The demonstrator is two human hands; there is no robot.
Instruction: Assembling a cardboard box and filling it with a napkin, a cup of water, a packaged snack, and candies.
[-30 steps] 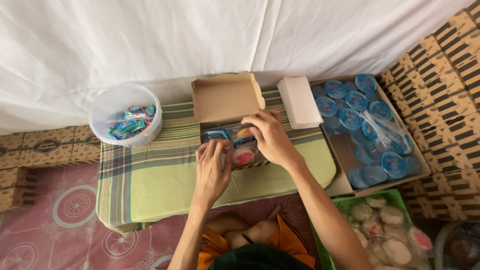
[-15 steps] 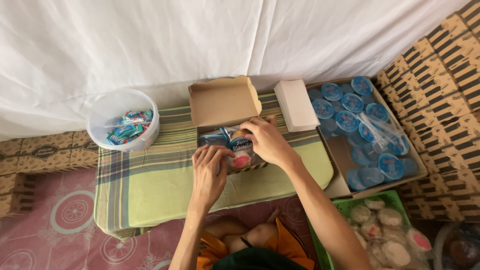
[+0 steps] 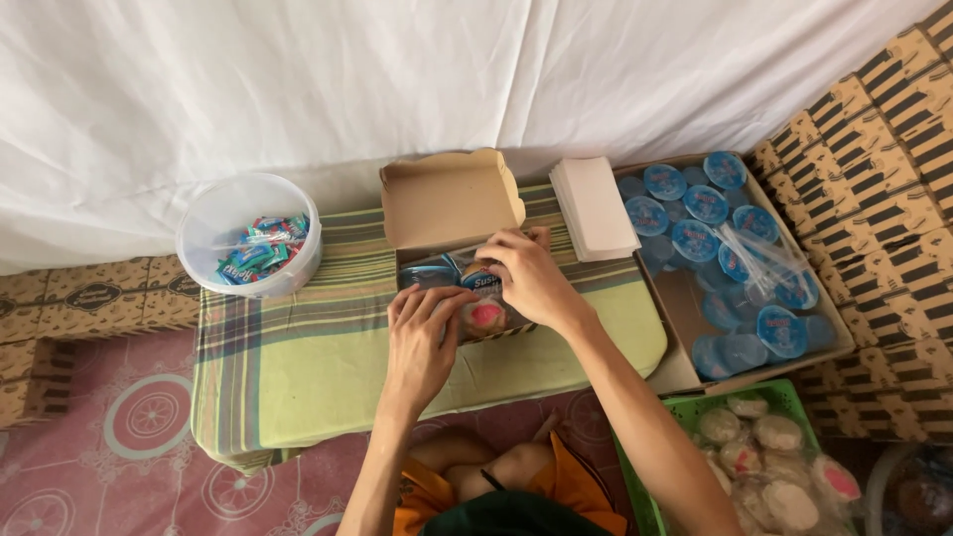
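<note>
An open brown cardboard snack box (image 3: 452, 203) stands on a low table covered with a green striped cloth (image 3: 318, 352). Inside it lie a sealed water cup with a blue lid (image 3: 429, 275), a small packet (image 3: 480, 282) and a wrapped cake with a pink centre (image 3: 484, 317). My left hand (image 3: 425, 337) rests on the box's near edge, fingers touching the wrapped cake. My right hand (image 3: 531, 278) presses down on the items inside the box from the right.
A round white tub (image 3: 250, 238) of wrapped candies stands at the table's left. A stack of flat folded boxes (image 3: 594, 206) lies to the right. A carton (image 3: 730, 253) of blue-lidded water cups and a green basket (image 3: 764, 452) of wrapped cakes sit further right. Stacked cartons line the right wall.
Both hands have stayed on the box contents, shifting slightly; the left hand's fingers slid closer over the pink-centred cake. The view moved a little.
</note>
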